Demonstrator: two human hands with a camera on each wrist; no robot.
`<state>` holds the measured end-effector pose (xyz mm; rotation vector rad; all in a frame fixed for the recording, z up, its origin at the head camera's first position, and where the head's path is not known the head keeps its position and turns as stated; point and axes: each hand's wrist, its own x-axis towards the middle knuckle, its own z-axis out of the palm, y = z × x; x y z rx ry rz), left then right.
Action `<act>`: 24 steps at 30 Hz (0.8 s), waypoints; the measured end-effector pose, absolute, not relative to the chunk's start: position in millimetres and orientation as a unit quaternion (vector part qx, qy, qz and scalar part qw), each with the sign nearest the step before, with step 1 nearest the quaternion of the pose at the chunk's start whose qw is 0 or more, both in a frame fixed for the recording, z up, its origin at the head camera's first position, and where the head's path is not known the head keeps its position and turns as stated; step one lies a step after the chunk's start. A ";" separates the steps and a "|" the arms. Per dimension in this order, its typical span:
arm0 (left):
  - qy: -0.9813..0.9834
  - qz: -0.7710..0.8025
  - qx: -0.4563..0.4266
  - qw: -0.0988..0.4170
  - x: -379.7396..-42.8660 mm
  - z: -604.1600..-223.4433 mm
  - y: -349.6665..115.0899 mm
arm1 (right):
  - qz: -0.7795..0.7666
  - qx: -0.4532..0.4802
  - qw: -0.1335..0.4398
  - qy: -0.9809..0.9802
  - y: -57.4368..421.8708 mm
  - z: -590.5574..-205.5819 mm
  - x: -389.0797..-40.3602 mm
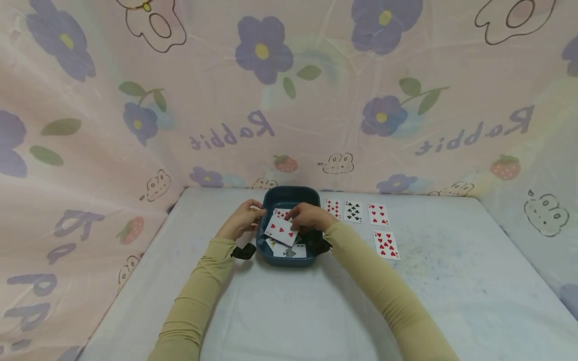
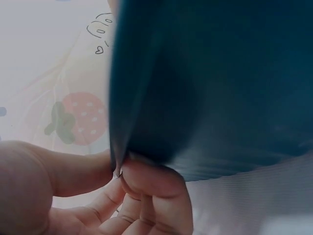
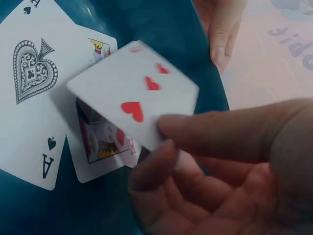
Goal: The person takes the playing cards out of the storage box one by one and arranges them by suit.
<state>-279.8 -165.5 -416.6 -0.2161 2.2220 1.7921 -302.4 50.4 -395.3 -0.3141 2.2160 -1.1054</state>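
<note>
A dark blue plastic bin (image 1: 291, 261) stands toward the back of the table. My left hand (image 1: 244, 219) pinches its left edge; in the left wrist view the thumb (image 2: 80, 171) and curled fingers meet at the edge of the bin's wall. Inside the bin, my right hand (image 1: 312, 216) holds a three of hearts (image 3: 134, 90) by one corner between thumb and finger, tilted over other cards. Below it lie an ace of spades (image 3: 34, 93) and a king of diamonds (image 3: 105, 147), partly covered. A red diamond card (image 1: 282, 213) shows behind the held card.
Right of the bin, face-up cards lie on the white tabletop (image 1: 289, 316): a diamonds card (image 1: 333, 207), a clubs card (image 1: 353, 212) and a hearts card (image 1: 378, 214) in a row. Another hearts card (image 1: 386, 244) lies nearer. A patterned curtain (image 1: 316, 100) rises behind the table.
</note>
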 end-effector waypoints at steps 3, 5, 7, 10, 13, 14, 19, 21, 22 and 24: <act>0.772 0.615 -0.076 0.139 -279.2 -416.0 -165.2 | -0.431 -0.130 0.312 0.837 51.9 -392.0 -301.3; 0.774 0.613 -0.076 0.139 -278.9 -415.9 -164.9 | -0.443 -0.138 0.308 0.831 54.6 -387.8 -299.1; 0.774 0.613 -0.077 0.137 -278.9 -416.3 -164.4 | -0.461 -0.142 0.306 0.821 59.1 -383.0 -296.6; 0.773 0.615 -0.076 0.136 -279.0 -417.4 -163.5 | -0.486 -0.155 0.302 0.805 69.4 -376.3 -292.9; 0.771 0.618 -0.071 0.135 -279.6 -419.3 -163.3 | -0.503 -0.175 0.291 0.795 83.8 -371.5 -290.1; 0.770 0.620 -0.070 0.136 -279.8 -419.8 -163.4 | -0.510 -0.179 0.288 0.790 89.0 -370.4 -289.4; 0.771 0.618 -0.070 0.136 -280.8 -422.3 -164.3 | -0.529 -0.188 0.268 0.783 117.4 -364.5 -285.2; 0.772 0.617 -0.071 0.135 -281.4 -422.8 -164.5 | -0.529 -0.184 0.263 0.786 128.7 -362.4 -282.9; 0.773 0.616 -0.071 0.135 -281.5 -422.9 -164.5 | -0.528 -0.182 0.260 0.788 134.5 -361.3 -281.5; 0.773 0.616 -0.071 0.134 -281.7 -422.8 -164.4 | -0.526 -0.180 0.255 0.791 146.0 -360.1 -278.5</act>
